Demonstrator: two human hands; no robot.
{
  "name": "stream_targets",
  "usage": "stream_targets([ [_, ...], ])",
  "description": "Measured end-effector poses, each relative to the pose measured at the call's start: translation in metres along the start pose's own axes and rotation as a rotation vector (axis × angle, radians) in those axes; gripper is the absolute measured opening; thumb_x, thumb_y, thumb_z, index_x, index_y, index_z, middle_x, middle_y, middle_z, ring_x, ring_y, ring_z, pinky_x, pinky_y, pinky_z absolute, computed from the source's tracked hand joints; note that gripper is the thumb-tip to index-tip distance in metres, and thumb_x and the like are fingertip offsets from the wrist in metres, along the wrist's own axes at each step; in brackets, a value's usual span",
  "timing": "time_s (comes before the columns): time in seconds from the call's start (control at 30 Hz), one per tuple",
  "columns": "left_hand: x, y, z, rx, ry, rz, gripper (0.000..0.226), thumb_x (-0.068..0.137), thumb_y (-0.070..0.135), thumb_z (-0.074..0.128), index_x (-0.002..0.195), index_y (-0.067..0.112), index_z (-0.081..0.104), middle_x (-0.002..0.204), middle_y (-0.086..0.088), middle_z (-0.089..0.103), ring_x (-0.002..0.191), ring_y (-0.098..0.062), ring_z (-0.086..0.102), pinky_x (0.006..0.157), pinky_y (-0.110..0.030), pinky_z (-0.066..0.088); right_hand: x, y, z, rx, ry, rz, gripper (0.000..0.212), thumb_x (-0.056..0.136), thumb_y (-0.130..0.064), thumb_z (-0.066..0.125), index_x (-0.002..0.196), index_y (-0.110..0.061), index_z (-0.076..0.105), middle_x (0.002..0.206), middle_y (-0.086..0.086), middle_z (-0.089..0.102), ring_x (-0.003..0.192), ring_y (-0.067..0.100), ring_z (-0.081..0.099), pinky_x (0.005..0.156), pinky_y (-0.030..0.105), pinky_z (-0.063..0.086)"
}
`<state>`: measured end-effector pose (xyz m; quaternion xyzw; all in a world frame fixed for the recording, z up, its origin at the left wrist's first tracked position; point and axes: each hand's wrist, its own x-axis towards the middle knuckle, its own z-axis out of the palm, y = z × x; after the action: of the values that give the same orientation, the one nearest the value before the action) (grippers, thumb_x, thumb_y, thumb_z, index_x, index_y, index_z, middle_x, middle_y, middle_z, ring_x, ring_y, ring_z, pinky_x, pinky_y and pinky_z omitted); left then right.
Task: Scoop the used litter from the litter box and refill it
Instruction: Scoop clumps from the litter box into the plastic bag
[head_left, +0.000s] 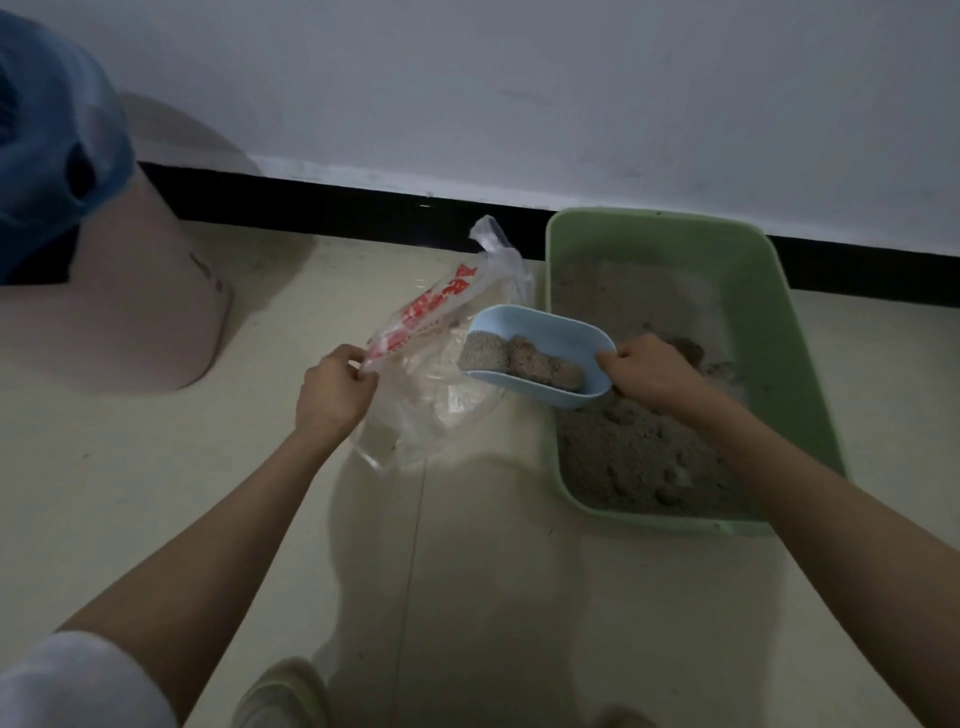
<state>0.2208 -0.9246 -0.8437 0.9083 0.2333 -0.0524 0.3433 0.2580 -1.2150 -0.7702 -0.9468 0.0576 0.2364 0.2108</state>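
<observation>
Blue scoop (540, 353), loaded with litter clumps (519, 358), gripped by right hand (649, 371) over left rim of green litter box (727, 244) on floor. Left hand (335, 387) pinches plastic bag (441, 374) edge. Step: dumping used litter. Next: tip scoop into bag mouth. Head view only: scoop handle hidden under hand; bag mouth hard to trace; refill supply not identifiable.

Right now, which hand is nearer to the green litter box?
Right. The right hand grips the blue scoop over the green litter box; the left hand pinches the plastic bag beside it.
</observation>
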Motion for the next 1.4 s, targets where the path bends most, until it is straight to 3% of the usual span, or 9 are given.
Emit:
stream_targets([
  [0.23,0.001,-0.009,-0.004,-0.060,0.005,0.027,0.023,0.085,0.015,0.058,0.107,0.012,0.063,0.078,-0.004,0.059,0.088,-0.029,0.061,0.072,-0.026,0.040,0.007,-0.045,0.009,-0.220,0.070,0.020,0.034,0.095,-0.026,0.041,0.071,-0.004,0.048,0.067,0.009,0.048,0.061,0.023,0.047,0.057,0.027,0.035],
  [0.43,0.006,-0.014,-0.011,-0.089,0.022,0.037,0.020,0.087,0.015,0.057,0.106,0.011,0.063,0.077,-0.004,0.058,0.081,-0.024,0.057,0.069,-0.023,0.037,0.007,-0.070,0.020,-0.380,0.067,0.012,0.026,0.095,-0.026,0.043,0.078,-0.007,0.048,0.062,0.002,0.043,0.059,0.020,0.045,0.060,0.028,0.036],
  [0.7,0.012,-0.024,-0.022,-0.146,0.079,0.055,0.018,0.086,0.016,0.058,0.103,0.012,0.064,0.079,-0.003,0.060,0.085,-0.027,0.061,0.072,-0.024,0.040,0.000,-0.089,0.020,-0.645,0.184,-0.151,0.044,0.099,-0.030,0.037,0.057,-0.014,0.032,0.058,0.002,0.037,0.058,0.021,0.045,0.059,0.028,0.034],
  [0.8,0.013,-0.023,-0.026,-0.129,0.091,0.089,0.022,0.087,0.019,0.058,0.107,0.011,0.062,0.084,-0.003,0.061,0.086,-0.027,0.061,0.072,-0.026,0.042,-0.002,-0.089,0.011,-0.626,0.217,-0.222,0.046,0.099,-0.032,0.035,0.056,-0.015,0.031,0.058,0.002,0.035,0.058,0.022,0.044,0.062,0.029,0.035],
  [0.9,0.008,-0.020,-0.025,-0.067,0.109,0.165,0.036,0.087,0.023,0.059,0.120,0.009,0.054,0.109,-0.013,0.058,0.097,-0.028,0.057,0.084,-0.035,0.045,-0.001,-0.076,-0.001,-0.529,0.256,-0.249,0.047,0.097,-0.034,0.037,0.055,-0.013,0.035,0.055,0.002,0.037,0.051,0.020,0.040,0.055,0.027,0.034],
  [1.07,-0.021,0.004,-0.008,0.161,0.262,0.481,0.033,0.087,0.019,0.050,0.116,0.005,0.055,0.114,-0.018,0.053,0.108,-0.034,0.047,0.090,-0.045,0.039,-0.002,-0.017,-0.026,-0.368,0.359,-0.164,0.049,0.096,-0.032,0.037,0.051,-0.013,0.038,0.050,0.003,0.037,0.044,0.017,0.034,0.045,0.020,0.025],
  [1.17,-0.039,0.025,0.016,0.223,0.108,0.693,0.036,0.087,0.027,0.043,0.114,0.007,0.056,0.114,-0.013,0.054,0.113,-0.027,0.043,0.097,-0.050,0.037,-0.007,0.032,-0.041,-0.356,0.414,-0.034,0.049,0.094,-0.033,0.039,0.050,-0.010,0.041,0.050,0.006,0.039,0.048,0.023,0.040,0.047,0.022,0.025],
  [1.27,-0.050,0.042,0.045,0.268,-0.175,0.850,0.053,0.091,0.041,0.033,0.130,0.007,0.046,0.131,-0.016,0.046,0.125,-0.030,0.041,0.103,-0.045,0.039,-0.015,0.077,-0.048,-0.365,0.388,0.097,0.048,0.093,-0.032,0.041,0.050,-0.010,0.045,0.051,0.008,0.042,0.056,0.029,0.048,0.053,0.025,0.033],
  [1.4,-0.060,0.057,0.070,0.357,-0.376,0.823,0.082,0.082,0.061,0.011,0.148,0.012,0.013,0.155,-0.008,0.013,0.144,-0.022,0.008,0.113,-0.027,0.004,-0.023,0.117,-0.052,-0.463,0.354,0.235,0.040,0.092,-0.031,0.041,0.065,-0.005,0.055,0.058,0.010,0.048,0.061,0.029,0.051,0.060,0.029,0.039],
])
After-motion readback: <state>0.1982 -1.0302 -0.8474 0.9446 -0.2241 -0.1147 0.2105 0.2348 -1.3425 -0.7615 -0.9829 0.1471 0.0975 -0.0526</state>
